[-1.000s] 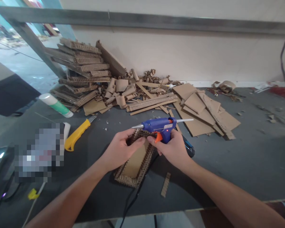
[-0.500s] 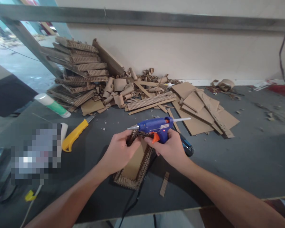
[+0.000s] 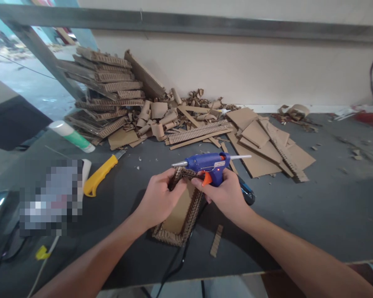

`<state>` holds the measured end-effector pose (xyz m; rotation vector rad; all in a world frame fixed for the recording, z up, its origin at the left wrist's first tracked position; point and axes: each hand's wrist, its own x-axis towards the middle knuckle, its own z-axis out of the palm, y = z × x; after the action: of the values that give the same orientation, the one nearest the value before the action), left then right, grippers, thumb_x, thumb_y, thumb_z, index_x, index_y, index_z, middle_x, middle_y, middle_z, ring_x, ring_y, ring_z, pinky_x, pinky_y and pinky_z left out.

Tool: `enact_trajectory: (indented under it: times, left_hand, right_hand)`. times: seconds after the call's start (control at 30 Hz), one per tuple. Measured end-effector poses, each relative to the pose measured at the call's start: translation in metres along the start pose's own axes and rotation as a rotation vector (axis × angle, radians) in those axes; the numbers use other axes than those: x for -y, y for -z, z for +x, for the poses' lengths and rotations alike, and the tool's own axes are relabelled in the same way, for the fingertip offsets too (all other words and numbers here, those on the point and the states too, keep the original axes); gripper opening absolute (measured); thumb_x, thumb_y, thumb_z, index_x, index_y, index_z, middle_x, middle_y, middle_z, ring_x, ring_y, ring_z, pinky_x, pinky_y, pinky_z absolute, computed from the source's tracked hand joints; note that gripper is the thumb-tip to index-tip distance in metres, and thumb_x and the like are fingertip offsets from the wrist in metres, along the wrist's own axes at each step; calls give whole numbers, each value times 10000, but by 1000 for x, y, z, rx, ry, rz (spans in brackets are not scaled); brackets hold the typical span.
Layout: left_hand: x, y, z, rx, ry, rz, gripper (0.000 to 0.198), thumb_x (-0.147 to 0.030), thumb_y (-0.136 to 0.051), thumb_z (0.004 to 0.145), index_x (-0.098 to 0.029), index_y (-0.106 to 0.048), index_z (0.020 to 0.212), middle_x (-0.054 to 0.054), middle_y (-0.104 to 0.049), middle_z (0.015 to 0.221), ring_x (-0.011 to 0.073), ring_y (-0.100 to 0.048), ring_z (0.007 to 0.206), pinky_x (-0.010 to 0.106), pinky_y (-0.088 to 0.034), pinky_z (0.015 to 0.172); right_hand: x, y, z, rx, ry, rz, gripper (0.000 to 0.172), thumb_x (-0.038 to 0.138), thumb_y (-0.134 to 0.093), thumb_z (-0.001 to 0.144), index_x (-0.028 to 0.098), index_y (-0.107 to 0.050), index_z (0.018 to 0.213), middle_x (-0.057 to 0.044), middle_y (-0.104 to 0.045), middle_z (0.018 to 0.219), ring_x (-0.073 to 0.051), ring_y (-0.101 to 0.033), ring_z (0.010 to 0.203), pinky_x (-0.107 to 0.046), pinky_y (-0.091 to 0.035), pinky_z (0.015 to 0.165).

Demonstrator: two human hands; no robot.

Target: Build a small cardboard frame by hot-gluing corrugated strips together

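A glossy blue plastic glue gun (image 3: pixel 209 164) with an orange trigger and bare metal nozzle is showing above a rough, matt frame of corrugated cardboard (image 3: pixel 179 209). A smooth yellow plastic utility knife (image 3: pixel 100 176) is lying on the dull, dark grey tabletop (image 3: pixel 298 215).

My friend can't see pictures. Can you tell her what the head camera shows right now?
A person's right hand holds a blue glue gun over a small cardboard frame, which the left hand grips on a dark table. Behind lie piles of cardboard scraps, with a yellow utility knife to the left.
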<state>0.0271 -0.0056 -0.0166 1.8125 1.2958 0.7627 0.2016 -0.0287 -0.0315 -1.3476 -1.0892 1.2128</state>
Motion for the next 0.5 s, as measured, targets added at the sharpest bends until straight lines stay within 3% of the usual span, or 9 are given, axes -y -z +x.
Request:
enact_trajectory:
  times: [0.2,0.5]
  left_hand:
    - [-3,3,-1,76,-32,-79,191,-337,-551,913,-177,-650,884,-3,-595,770,146,-514,710,254,-428,649]
    - [-3,3,4,102,22,-204,299,-456,-592,904,-167,-642,844,6,-612,783,143,-523,720,237,-434,633]
  right_hand:
    - [4,0,1,18,-25,31,326,411,-811,649,213,-562,721,76,-504,421,-103,-450,352,-248,-383,374]
    - [2,3,1,43,-25,90,347,375,-864,629,191,-589,732,72,-525,449,-90,-465,359,-223,-386,371]
